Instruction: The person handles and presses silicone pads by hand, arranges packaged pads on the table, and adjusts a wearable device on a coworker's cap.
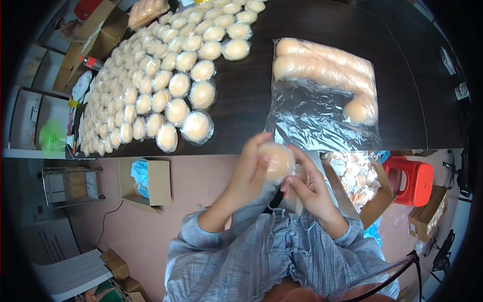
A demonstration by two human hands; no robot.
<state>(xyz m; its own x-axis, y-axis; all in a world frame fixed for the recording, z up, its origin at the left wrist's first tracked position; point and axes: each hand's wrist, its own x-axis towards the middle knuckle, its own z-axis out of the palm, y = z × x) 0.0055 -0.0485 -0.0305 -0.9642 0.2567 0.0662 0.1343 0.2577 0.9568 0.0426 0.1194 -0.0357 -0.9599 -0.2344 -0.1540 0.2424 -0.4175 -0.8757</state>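
Note:
Between my two hands, just off the front edge of the table, is a beige round piece in clear film (pixel 279 162). My left hand (pixel 253 168) is closed on its left side, the thumb lying across its face. My right hand (pixel 313 189) pinches the film at its lower right. Right beyond my fingers, a large clear plastic bag (pixel 317 128) lies flat on the table. Inside it are long beige stacked rolls (pixel 322 65) and a shorter beige stack (pixel 360 109) at the right.
Many film-wrapped beige round pieces (pixel 178 84) cover the left of the dark table (pixel 241 95). Below the table stand a carton full of wrapped pieces (pixel 357 176), a red stool (pixel 415 181) and an open carton (pixel 158 183). A green fan (pixel 52 137) is far left.

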